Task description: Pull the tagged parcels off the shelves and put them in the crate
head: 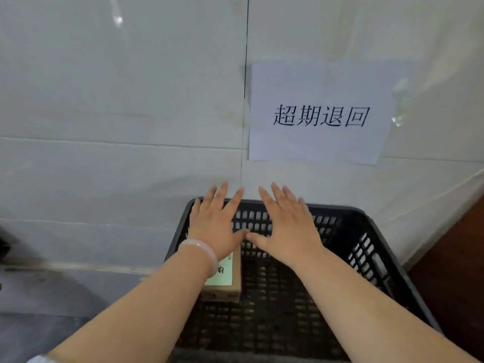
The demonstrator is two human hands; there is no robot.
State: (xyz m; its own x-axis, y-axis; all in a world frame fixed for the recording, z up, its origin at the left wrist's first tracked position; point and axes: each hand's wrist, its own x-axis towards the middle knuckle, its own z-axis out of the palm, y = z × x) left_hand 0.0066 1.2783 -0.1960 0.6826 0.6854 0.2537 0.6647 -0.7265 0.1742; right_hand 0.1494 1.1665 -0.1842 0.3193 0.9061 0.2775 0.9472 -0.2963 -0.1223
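parcel [222, 279] in crate [366, 252] | left hand [214, 226], right hand [285, 231]: grip splayed, empty

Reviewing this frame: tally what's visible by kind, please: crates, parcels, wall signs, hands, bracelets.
Crate: 1
Parcel: 1, inside the crate
Sign: 1
Hands: 2, left hand and right hand, both empty
Bracelet: 1
Total: 6

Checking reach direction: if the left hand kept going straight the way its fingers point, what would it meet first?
Probably the white wall just past the crate rim; the left hand is open and empty, though depth is unclear.
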